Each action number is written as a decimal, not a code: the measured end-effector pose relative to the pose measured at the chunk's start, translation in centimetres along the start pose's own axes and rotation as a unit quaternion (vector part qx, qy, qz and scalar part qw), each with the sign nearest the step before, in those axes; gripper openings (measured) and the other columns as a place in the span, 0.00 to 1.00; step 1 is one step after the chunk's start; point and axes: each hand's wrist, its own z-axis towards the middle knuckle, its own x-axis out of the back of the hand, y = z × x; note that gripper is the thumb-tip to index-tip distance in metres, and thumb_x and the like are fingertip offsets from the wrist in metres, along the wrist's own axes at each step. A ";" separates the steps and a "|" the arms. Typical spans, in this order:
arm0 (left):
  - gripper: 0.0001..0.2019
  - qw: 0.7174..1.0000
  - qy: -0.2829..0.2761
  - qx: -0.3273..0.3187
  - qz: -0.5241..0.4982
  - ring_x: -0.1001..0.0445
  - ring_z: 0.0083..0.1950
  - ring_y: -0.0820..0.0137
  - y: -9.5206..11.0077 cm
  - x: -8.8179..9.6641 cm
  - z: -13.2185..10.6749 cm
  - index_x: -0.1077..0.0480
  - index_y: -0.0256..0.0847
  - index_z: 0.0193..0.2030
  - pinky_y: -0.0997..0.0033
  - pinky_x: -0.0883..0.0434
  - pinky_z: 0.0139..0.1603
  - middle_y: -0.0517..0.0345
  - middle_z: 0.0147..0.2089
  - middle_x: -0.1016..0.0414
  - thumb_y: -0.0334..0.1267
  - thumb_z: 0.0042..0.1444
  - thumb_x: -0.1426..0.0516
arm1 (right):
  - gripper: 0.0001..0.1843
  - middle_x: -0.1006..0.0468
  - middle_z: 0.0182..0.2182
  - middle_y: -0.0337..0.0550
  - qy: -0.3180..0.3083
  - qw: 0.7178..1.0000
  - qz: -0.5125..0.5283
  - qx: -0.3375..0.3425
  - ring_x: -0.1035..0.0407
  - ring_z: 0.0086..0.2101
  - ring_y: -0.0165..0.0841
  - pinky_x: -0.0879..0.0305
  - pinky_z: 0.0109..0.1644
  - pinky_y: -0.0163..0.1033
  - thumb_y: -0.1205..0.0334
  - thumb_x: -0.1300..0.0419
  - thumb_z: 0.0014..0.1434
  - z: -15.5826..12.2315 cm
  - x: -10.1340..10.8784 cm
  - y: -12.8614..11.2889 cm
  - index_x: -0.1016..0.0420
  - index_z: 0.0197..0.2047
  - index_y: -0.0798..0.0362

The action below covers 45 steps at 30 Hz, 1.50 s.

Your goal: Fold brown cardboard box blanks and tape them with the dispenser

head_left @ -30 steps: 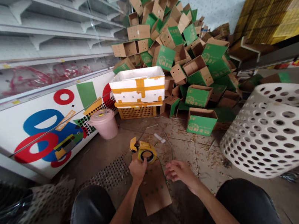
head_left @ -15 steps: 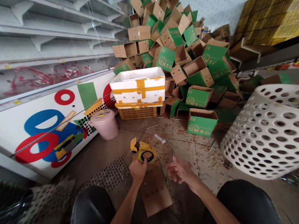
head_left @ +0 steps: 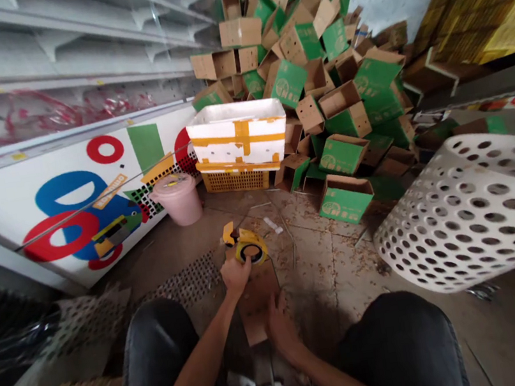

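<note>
Dropped lower, right hand (head_left: 282, 331) half-open at the cardboard sheet's (head_left: 257, 302) edge, left hand (head_left: 236, 277) closed on a yellow tape dispenser (head_left: 250, 247), floor (head_left: 318, 274) open rightward.

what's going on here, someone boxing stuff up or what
A seated person has their left hand on a yellow tape dispenser, which sits at the far end of a flat cardboard sheet. Their right hand is down at the sheet's near edge. Ahead is a heap of green-printed cardboard boxes, with a white foam box bound in yellow tape on an orange plastic crate in front. A white perforated basket sits to the right.
</note>
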 end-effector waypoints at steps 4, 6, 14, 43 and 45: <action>0.32 1.000 0.002 0.005 0.007 0.18 0.44 0.54 -0.3 0.4 0.2 0.18 0.33 0.43 0.66 0.30 0.42 0.38 0.40 0.17 0.60 0.67 0.52 | 0.42 0.47 0.72 0.75 -0.006 1.000 -0.017 -0.008 0.35 0.64 0.59 0.27 0.57 0.57 0.77 0.49 0.59 -1.0 -2.0 0.0 0.47 0.76 0.61; 0.32 1.000 0.001 0.009 0.009 0.18 0.45 0.54 -0.3 0.4 0.3 0.18 0.33 0.43 0.66 0.30 0.43 0.37 0.40 0.17 0.60 0.66 0.52 | 0.41 0.41 0.70 0.70 0.002 0.999 -0.030 0.009 0.36 0.64 0.55 0.28 0.59 0.55 0.77 0.50 0.61 -0.5 -1.7 0.3 0.47 0.77 0.58; 0.32 1.000 -0.011 0.012 -0.012 0.18 0.45 0.54 -0.3 0.7 0.6 0.18 0.33 0.45 0.65 0.29 0.44 0.37 0.41 0.17 0.61 0.66 0.52 | 0.38 0.35 0.66 0.62 -0.002 0.997 -0.058 0.052 0.35 0.60 0.48 0.26 0.55 0.50 0.76 0.56 0.66 1.3 -0.2 0.8 0.51 0.78 0.54; 0.30 1.000 -0.003 0.004 -0.013 0.19 0.45 0.54 -0.6 0.2 0.9 0.18 0.33 0.44 0.65 0.30 0.45 0.37 0.41 0.17 0.59 0.66 0.50 | 0.39 0.35 0.68 0.58 0.012 0.986 -0.104 0.130 0.35 0.59 0.52 0.28 0.54 0.56 0.75 0.59 0.66 1.7 -2.2 3.1 0.55 0.79 0.52; 0.30 1.000 0.001 0.006 -0.014 0.19 0.45 0.53 -0.6 0.3 0.9 0.18 0.33 0.45 0.64 0.29 0.45 0.36 0.41 0.17 0.59 0.66 0.50 | 0.38 0.35 0.68 0.58 0.016 0.987 -0.084 0.136 0.36 0.60 0.51 0.30 0.56 0.55 0.74 0.57 0.66 1.9 -2.0 2.9 0.52 0.78 0.52</action>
